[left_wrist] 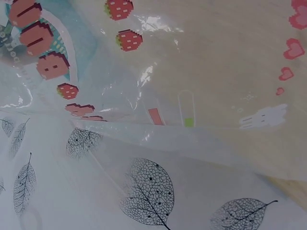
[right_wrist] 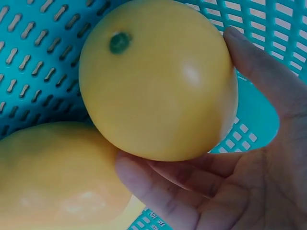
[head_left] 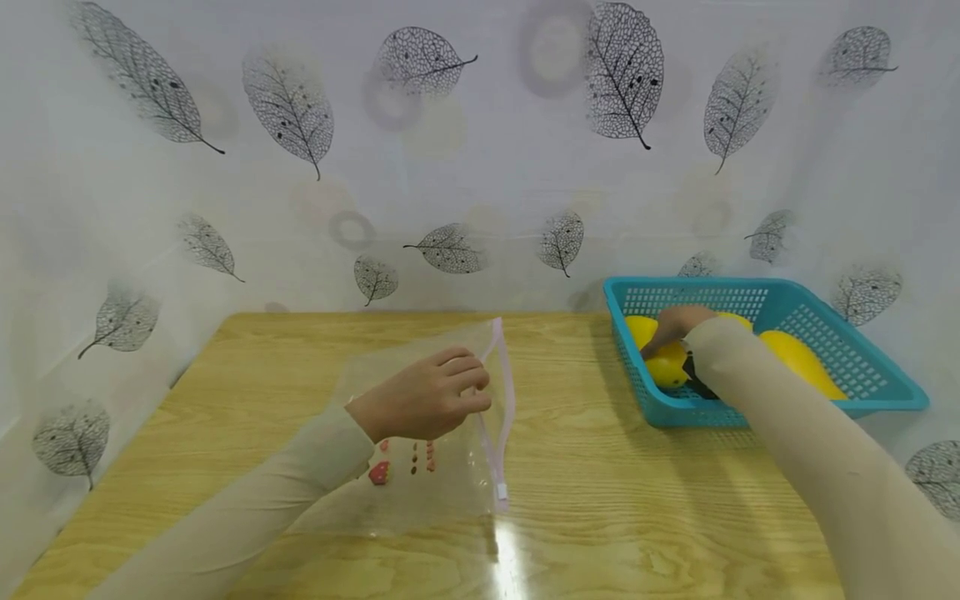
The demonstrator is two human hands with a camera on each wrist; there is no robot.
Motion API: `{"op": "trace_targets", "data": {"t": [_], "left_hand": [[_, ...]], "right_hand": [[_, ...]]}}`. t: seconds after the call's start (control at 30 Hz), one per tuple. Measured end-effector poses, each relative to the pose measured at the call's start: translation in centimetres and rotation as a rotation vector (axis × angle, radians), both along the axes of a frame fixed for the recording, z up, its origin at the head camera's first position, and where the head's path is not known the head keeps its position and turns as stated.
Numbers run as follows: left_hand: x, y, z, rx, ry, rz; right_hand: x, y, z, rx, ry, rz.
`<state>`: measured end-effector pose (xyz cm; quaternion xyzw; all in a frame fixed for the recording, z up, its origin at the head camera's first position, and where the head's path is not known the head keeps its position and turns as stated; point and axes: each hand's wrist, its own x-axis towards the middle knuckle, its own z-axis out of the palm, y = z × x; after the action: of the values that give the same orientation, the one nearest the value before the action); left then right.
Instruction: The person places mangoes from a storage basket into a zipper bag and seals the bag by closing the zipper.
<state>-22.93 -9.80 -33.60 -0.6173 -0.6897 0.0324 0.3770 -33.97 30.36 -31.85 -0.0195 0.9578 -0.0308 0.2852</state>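
Observation:
My left hand (head_left: pixel 423 396) holds a clear plastic zip bag (head_left: pixel 442 504) near its pink-edged mouth, fingers curled at the film. Red prints show on the bag, and a white slider (head_left: pixel 502 492) sits at the near end of the pink strip. The left wrist view shows the bag's film (left_wrist: pixel 216 62) printed with strawberries and hearts; the hand is out of that view. Inside the blue basket (head_left: pixel 697 282), my right hand (right_wrist: pixel 244 187) grips a round yellow fruit (right_wrist: pixel 158 86) with a green stem spot, thumb on one side and fingers beneath.
A longer yellow fruit (right_wrist: pixel 53 177) lies against the round one in the basket, and another yellow fruit (head_left: pixel 798 362) shows beside the right forearm. The wooden table (head_left: pixel 570 533) meets a leaf-patterned curtain (head_left: pixel 480 167) at the back.

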Motion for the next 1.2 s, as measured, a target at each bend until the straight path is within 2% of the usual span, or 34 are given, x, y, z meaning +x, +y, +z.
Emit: {"op": "trace_targets", "data": {"t": [0.1,0.23,0.5,0.7,0.9,1.2], "left_hand": [[0.0,0.0,-0.1,0.005,-0.001,-0.002],[0.0,0.1,-0.1,0.004,0.003,-0.004],[-0.1,0.1,-0.2,-0.009,0.019,0.002],[-0.1,0.1,-0.2,-0.006,0.011,-0.001],[-0.1,0.2,-0.3,-0.006,-0.001,-0.007],[-0.2,0.3,-0.2,0.007,-0.002,-0.010]], "right_hand": [[0.1,-0.1,0.0,-0.047,-0.020,-0.060],[0.3,-0.3,0.1,-0.075,-0.047,-0.087],[-0.1,-0.3,-0.2,-0.020,-0.039,-0.016],[-0.2,-0.3,-0.4,0.022,-0.076,0.035],[-0.2,-0.4,-0.2,0.014,-0.087,0.031],[0.0,-0.7,0.6,0.052,-0.013,0.027]]}}
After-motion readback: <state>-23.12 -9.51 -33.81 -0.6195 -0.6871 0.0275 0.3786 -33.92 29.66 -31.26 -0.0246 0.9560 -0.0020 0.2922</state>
